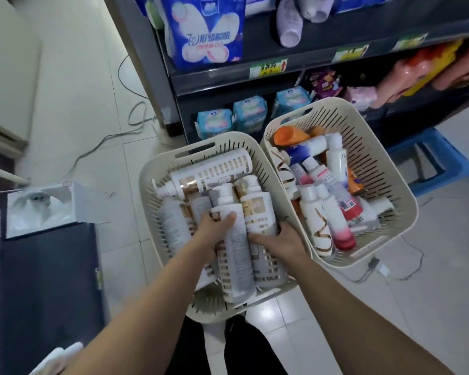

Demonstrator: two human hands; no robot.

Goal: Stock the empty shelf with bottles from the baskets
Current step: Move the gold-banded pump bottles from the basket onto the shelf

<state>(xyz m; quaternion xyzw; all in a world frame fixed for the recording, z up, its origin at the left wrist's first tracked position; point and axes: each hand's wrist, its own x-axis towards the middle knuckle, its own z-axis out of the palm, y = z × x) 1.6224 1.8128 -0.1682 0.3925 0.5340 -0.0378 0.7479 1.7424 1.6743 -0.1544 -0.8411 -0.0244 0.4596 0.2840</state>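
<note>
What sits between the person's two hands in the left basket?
In the head view, one white pump bottle lies between the left hand and right hand; both hands touch it.

Cream slotted baskets (344, 115); left of the orange bottle (290, 135), white bottles with gold bands (214, 169); right of it, a blue stool (431, 158); below, pale floor tiles (444, 280)

Left hand (214, 234) and right hand (279, 240) grip white pump bottles (237, 255) inside cream slatted plastic basket (157, 169); second cream basket (390, 185) right of the grip; dark shelving unit (255, 79) beyond.
</note>
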